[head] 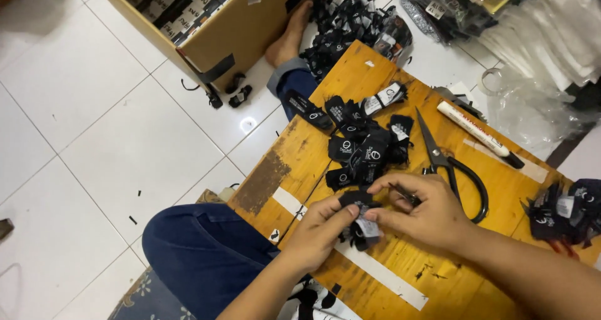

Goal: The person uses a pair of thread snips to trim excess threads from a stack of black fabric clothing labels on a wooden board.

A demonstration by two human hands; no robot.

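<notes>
My left hand (318,229) and my right hand (421,210) meet over a low wooden board (438,276), both pinching a small stack of black woven labels (360,223) with white marks. The stack hangs between my fingertips, a white-backed label showing at its lower end. Just beyond my hands lies a loose heap of the same black labels (363,148). Black-handled scissors (447,163) rest on the board to the right of that heap, blades pointing away from me.
A white marker pen (479,132) lies on the board's far right. More black labels (566,213) pile at the right edge, and another pile (347,20) sits on the tiled floor. A cardboard box (219,20) stands beyond. My knee in blue jeans (200,245) is at the left.
</notes>
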